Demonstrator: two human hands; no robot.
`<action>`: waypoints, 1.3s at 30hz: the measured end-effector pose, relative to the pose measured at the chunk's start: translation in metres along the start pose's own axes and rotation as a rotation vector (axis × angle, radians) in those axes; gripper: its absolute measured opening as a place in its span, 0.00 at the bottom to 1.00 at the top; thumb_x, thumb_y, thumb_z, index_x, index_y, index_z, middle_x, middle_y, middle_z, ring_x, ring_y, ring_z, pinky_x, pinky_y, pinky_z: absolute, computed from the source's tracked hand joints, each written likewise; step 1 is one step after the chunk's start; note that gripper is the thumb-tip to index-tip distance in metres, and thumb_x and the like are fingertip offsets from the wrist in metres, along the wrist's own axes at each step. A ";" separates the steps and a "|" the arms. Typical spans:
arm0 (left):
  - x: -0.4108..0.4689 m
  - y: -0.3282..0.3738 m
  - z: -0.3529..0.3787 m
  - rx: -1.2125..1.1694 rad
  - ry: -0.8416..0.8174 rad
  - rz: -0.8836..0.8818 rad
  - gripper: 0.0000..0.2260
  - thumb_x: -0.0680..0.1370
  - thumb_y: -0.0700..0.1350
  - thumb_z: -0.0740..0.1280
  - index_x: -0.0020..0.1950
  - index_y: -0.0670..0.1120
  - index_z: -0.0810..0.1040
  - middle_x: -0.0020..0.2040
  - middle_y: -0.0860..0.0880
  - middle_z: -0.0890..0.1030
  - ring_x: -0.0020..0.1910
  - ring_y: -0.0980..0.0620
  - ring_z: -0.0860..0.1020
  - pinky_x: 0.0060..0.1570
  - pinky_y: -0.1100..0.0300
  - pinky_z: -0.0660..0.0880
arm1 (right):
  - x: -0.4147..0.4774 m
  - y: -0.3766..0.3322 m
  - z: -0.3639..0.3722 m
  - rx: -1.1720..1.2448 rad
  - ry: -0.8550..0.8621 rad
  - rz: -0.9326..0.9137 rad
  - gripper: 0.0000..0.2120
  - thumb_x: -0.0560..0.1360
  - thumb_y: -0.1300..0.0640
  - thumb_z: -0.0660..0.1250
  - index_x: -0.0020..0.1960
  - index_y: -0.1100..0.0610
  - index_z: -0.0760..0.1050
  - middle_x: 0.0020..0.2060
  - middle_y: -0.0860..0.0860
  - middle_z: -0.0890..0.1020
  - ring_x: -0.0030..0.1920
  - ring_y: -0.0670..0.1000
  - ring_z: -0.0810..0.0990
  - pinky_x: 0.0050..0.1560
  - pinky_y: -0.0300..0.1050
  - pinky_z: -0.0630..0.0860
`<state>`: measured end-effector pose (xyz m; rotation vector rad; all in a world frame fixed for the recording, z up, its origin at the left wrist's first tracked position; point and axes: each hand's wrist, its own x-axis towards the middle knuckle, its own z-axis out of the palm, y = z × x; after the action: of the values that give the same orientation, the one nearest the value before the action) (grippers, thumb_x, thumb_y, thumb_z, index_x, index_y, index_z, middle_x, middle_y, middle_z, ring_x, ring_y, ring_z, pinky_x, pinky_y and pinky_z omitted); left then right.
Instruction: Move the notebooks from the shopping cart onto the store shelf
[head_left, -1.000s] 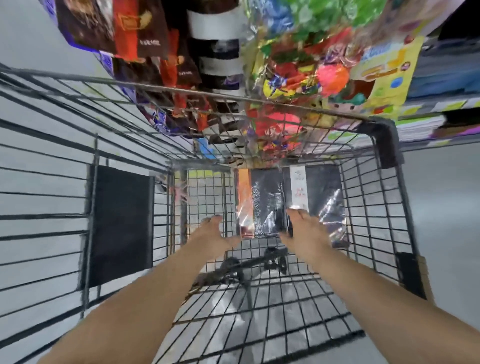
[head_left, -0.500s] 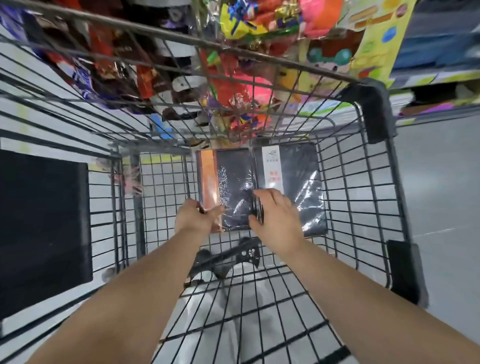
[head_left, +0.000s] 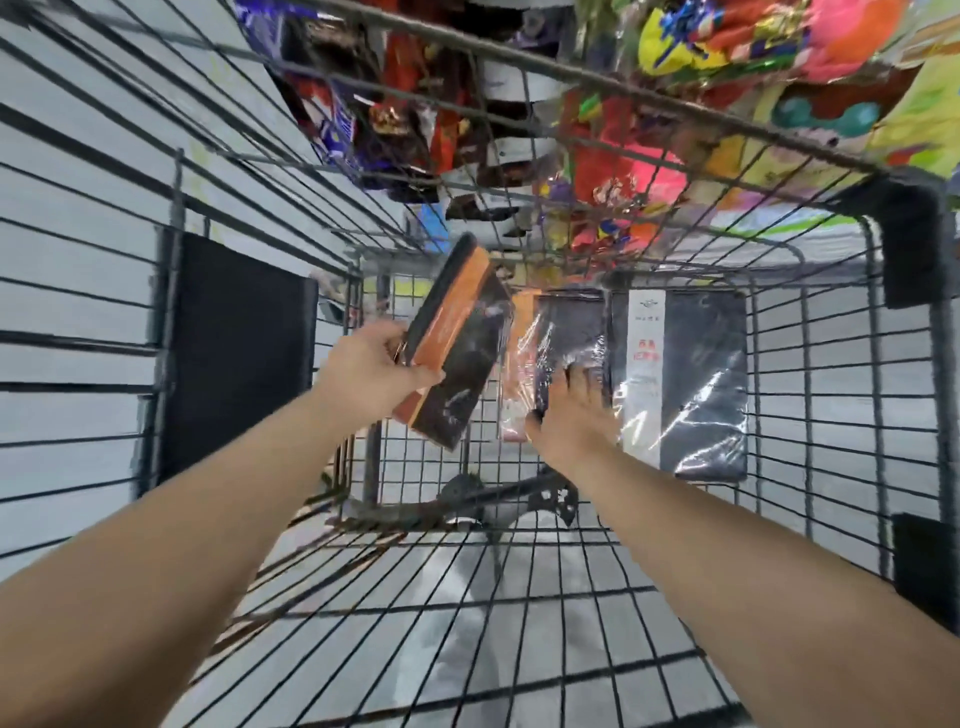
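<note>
Head view: the left hand (head_left: 371, 371) has lifted one notebook (head_left: 457, 343) up, pinched between thumb and fingers. The right hand (head_left: 571, 421) has fingers (head_left: 584, 376) spread on the next notebook (head_left: 550, 338), down in the cart (head_left: 519, 597). One looks ready for the shelf.

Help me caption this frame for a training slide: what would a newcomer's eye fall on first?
First, the orange-and-black notebook, held up tilted at centre in the left hand. Next, the right hand lying on the shiny wrapped notebooks at the far end of the cart. Above them, bright snack bags crowd the view beyond the wire.
</note>
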<state>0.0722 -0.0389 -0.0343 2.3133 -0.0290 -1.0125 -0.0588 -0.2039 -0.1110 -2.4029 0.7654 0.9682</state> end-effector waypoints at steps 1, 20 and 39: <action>0.000 -0.005 -0.006 0.023 0.033 -0.005 0.11 0.68 0.47 0.76 0.43 0.53 0.75 0.39 0.55 0.79 0.36 0.57 0.78 0.39 0.61 0.75 | 0.003 -0.003 0.004 -0.021 -0.030 0.022 0.38 0.79 0.44 0.57 0.77 0.56 0.38 0.76 0.57 0.39 0.77 0.58 0.41 0.74 0.57 0.48; 0.009 -0.056 -0.008 -0.154 0.081 -0.113 0.11 0.66 0.44 0.78 0.40 0.50 0.78 0.40 0.50 0.82 0.43 0.46 0.83 0.50 0.48 0.79 | 0.021 -0.031 0.018 0.249 0.294 0.410 0.56 0.64 0.40 0.75 0.76 0.46 0.38 0.67 0.63 0.64 0.64 0.62 0.67 0.62 0.56 0.67; -0.125 0.097 -0.101 0.483 0.065 0.389 0.24 0.73 0.57 0.70 0.65 0.49 0.71 0.58 0.49 0.78 0.57 0.45 0.77 0.51 0.56 0.71 | -0.154 0.015 -0.120 0.542 0.504 0.099 0.12 0.80 0.52 0.59 0.62 0.50 0.63 0.37 0.56 0.79 0.34 0.59 0.78 0.34 0.50 0.74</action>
<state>0.0722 -0.0337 0.1532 2.6160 -0.7409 -0.7876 -0.1027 -0.2337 0.0774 -2.1339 1.1557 0.1278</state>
